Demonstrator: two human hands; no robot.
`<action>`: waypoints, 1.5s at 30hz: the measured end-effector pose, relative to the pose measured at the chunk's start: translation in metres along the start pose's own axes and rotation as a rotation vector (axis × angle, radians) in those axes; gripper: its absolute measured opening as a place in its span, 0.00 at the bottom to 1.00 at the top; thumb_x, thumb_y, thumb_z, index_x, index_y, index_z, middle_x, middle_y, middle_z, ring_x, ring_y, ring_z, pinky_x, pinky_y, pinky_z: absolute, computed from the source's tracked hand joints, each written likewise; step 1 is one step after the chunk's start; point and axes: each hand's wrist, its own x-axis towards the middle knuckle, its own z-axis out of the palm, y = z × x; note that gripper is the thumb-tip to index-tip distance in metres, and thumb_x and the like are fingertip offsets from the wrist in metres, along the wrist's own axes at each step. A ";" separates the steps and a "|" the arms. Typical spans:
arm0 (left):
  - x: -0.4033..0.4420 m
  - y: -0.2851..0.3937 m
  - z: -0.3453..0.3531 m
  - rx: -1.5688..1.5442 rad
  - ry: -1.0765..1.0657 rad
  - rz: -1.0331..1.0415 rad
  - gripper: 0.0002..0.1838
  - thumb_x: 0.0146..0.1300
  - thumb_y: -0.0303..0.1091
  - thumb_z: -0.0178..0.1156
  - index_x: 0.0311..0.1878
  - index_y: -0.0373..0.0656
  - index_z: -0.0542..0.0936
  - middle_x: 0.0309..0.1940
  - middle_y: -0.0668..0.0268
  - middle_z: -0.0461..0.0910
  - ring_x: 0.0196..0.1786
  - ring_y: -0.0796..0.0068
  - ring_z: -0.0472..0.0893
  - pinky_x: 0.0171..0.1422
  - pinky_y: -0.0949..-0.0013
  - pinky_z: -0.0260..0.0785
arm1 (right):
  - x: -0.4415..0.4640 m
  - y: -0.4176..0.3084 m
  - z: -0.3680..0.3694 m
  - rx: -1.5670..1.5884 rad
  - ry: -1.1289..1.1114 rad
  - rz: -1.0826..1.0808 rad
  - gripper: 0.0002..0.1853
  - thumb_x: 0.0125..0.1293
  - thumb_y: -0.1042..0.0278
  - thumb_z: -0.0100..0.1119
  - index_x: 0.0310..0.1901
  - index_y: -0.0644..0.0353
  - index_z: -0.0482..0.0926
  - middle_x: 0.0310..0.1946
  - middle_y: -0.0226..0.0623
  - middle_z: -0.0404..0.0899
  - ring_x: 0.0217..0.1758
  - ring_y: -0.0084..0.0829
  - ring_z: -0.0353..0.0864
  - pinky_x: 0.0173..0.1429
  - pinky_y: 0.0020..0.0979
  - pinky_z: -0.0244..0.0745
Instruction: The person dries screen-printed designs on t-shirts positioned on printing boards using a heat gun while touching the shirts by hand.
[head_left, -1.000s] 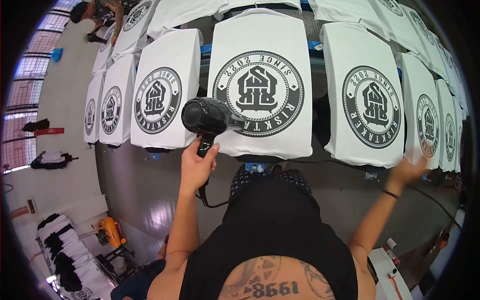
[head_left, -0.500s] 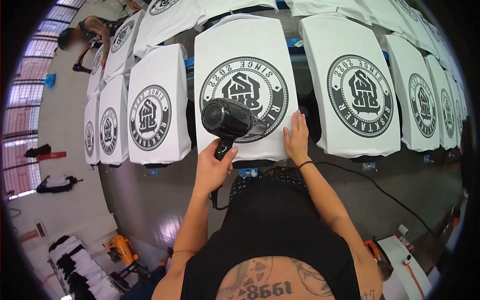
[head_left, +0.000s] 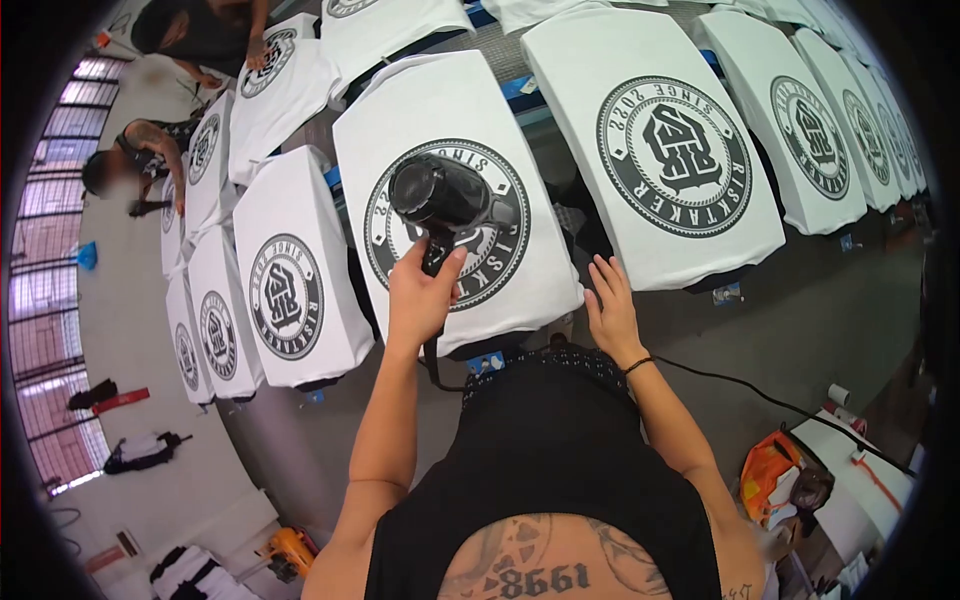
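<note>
My left hand [head_left: 424, 290] grips the handle of a black hair dryer [head_left: 440, 190]. The dryer hangs over a white T-shirt [head_left: 425, 95] stretched on a board, its nozzle pointing right across the round black print [head_left: 400, 265]. Part of that print is hidden behind the dryer and my hand. At the shirt's lower right corner, my right hand [head_left: 612, 310] is open with its fingers extended; whether it touches the fabric I cannot tell. From the dryer a black cord [head_left: 740, 387] passes near my waist and runs off to the right.
More printed shirts on boards stand close on both sides, including one shirt [head_left: 640, 255] at right and another [head_left: 290, 190] at left. Two people work at upper left, one person's hand [head_left: 262, 52] on a shirt. An orange bag [head_left: 768, 470] lies at lower right.
The view has turned, so the shirts appear tilted and shifted left. The dryer now covers more of the print's middle. My right hand sits lower, by the shirt's corner; another person shows at upper left.
</note>
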 end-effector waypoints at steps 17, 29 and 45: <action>0.044 0.034 0.019 -0.058 -0.037 0.026 0.23 0.68 0.42 0.67 0.55 0.30 0.80 0.19 0.68 0.78 0.20 0.80 0.78 0.26 0.75 0.72 | 0.006 0.001 0.002 0.065 -0.007 -0.016 0.21 0.73 0.68 0.57 0.65 0.67 0.76 0.70 0.45 0.72 0.78 0.53 0.63 0.78 0.46 0.62; -0.005 0.009 0.014 0.064 0.047 0.037 0.23 0.68 0.41 0.69 0.54 0.30 0.80 0.17 0.68 0.79 0.19 0.80 0.78 0.25 0.74 0.70 | 0.026 0.003 0.016 0.036 -0.006 -0.142 0.20 0.72 0.71 0.57 0.65 0.64 0.77 0.70 0.43 0.72 0.78 0.51 0.63 0.78 0.46 0.61; -0.106 -0.043 -0.040 -0.146 0.168 -0.177 0.27 0.67 0.38 0.70 0.63 0.30 0.78 0.25 0.70 0.80 0.21 0.85 0.76 0.25 0.77 0.69 | 0.078 -0.024 0.072 -0.177 -0.170 -0.376 0.26 0.73 0.62 0.58 0.69 0.62 0.72 0.77 0.42 0.60 0.82 0.56 0.49 0.79 0.58 0.50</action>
